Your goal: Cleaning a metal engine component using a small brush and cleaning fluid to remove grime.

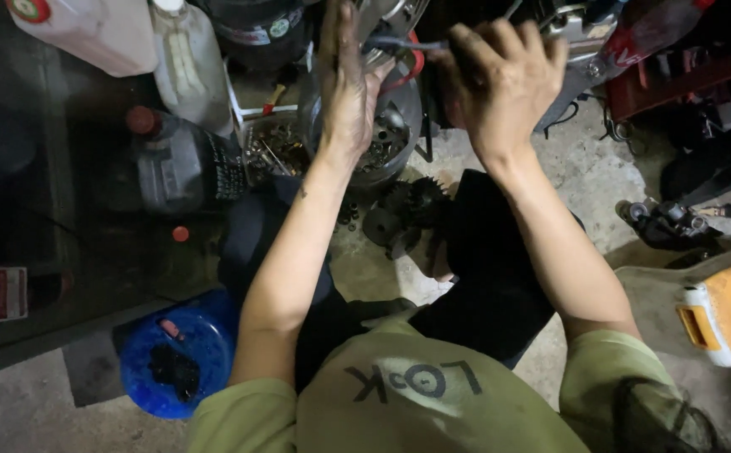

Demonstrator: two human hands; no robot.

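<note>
Both my arms reach forward over my knees toward a motorcycle engine part at the top of the head view. My left hand [347, 80] is raised with flat, greasy fingers pressed against a round metal cover [399, 13]. My right hand [500, 71] is curled shut on a thin dark tool handle [399, 44] that runs left across the cover. Below the hands stands a metal bowl [403, 113] holding small engine parts. Dark gears [407, 214] lie on the concrete floor between my legs.
Plastic jugs [189, 67] and a dark oil bottle with a red cap [177, 164] stand at the left beside a box of bolts [269, 151]. A blue tub [172, 361] sits at lower left. An orange and white container [730, 306] is at the right, a small black part [668, 222] near it.
</note>
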